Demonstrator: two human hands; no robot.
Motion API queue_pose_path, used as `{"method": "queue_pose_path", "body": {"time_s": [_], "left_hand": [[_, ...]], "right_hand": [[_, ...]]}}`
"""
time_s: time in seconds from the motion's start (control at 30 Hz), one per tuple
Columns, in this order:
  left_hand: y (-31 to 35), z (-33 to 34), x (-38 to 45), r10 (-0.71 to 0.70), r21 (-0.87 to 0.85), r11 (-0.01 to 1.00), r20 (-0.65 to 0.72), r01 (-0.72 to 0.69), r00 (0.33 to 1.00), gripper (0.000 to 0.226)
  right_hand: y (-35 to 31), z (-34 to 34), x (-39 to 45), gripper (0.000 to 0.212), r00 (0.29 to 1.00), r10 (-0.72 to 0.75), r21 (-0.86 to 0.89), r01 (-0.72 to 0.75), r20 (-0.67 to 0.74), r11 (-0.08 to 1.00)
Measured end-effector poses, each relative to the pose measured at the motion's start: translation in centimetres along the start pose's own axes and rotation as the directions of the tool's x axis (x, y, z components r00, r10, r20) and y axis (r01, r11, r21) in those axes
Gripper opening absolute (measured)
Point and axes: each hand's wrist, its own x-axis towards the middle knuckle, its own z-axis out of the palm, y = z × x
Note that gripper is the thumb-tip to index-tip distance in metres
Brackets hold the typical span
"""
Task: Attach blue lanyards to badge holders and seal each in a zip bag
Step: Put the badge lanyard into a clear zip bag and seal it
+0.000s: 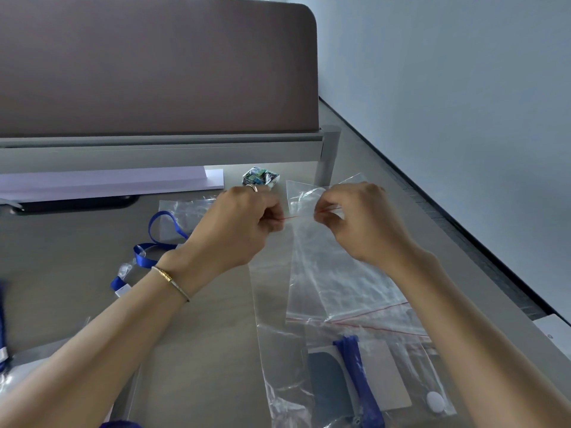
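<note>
While my left hand (238,223) and right hand (358,220) pinch the red strip of a clear zip bag (327,257) above the table (200,319), it looks empty, maybe.

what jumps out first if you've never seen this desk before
Both hands, left hand and right hand, meet at mid-frame, pinching the red-striped mouth of a clear zip bag held above the desk. At lower right lies a packed bag with a blue lanyard inside; a loose blue lanyard curls at left.
</note>
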Motion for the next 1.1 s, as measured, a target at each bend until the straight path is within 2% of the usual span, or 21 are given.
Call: {"method": "queue_pose_path", "body": {"time_s": [0.17, 0.47, 0.77, 0.97, 1.1], "left_hand": [[-0.6, -0.5, 0.2, -0.006, -0.039, 0.999, -0.009, 0.006, 1.0, 0.022], [-1.5, -1.1, 0.4, -0.028, 0.038, 0.999, -0.013, 0.029, 1.0, 0.019], [-2.5, -1.3, 0.4, -0.065, 0.042, 0.997, 0.007, 0.065, 0.998, 0.016], [-2.0, -0.8, 0.7, -0.106, -0.121, 0.988, -0.078, 0.096, 0.991, 0.016], [-1.9, -0.8, 0.7, -0.085, -0.018, 0.996, -0.114, 0.084, 0.99, 0.027]], "right_hand": [[1.6, -0.5, 0.1, 0.008, 0.997, 0.062, 0.009, -0.062, -0.039, 0.998], [3.0, -0.8, 0.1, 0.008, 0.993, 0.109, 0.006, -0.109, -0.046, 0.994], [3.7, -1.4, -0.2, 0.005, 0.981, 0.193, 0.054, -0.193, 0.001, 0.98], [4.3, -1.7, 0.1, 0.007, 0.977, 0.211, 0.068, -0.21, -0.014, 0.975], [4.3, -2.1, 0.0, 0.012, 0.969, 0.243, -0.017, -0.244, -0.038, 0.97]]}}
